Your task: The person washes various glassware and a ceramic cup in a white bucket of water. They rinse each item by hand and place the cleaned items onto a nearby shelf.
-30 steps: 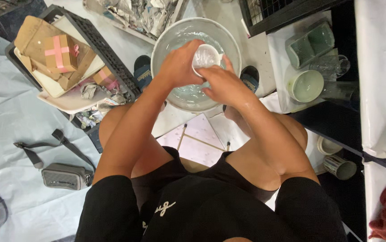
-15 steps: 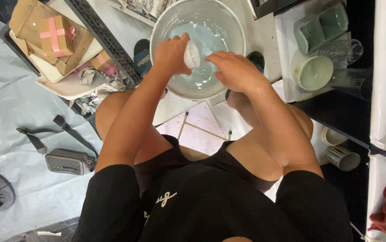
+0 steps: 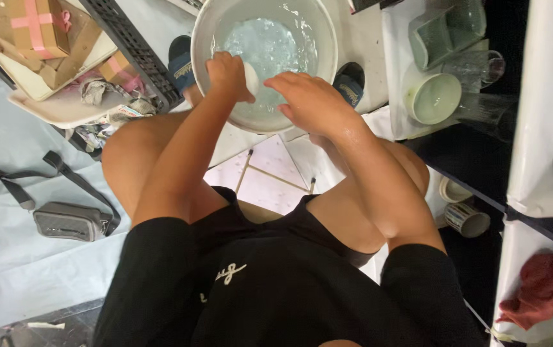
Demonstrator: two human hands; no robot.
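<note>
Since a second ago the small white cup (image 3: 250, 77) has turned from mouth-up between both hands to lying on its side, now mostly hidden, and the view has slid leftward and down.

From the left: the left hand (image 3: 228, 76) is closed around the cup, holding it over the near part of the large basin (image 3: 202, 26) of soapy water, at or just above the surface. The right hand (image 3: 308, 99) hovers just beside it, fingers loosely curled and wet, gripping nothing that shows.

The washing looks under way rather than finished; I judge a rinse is left. Only a sliver of the cup shows: plain, glossy and white.

Farther right, a pale green bowl (image 3: 432, 97) sits on a white cloth.
</note>
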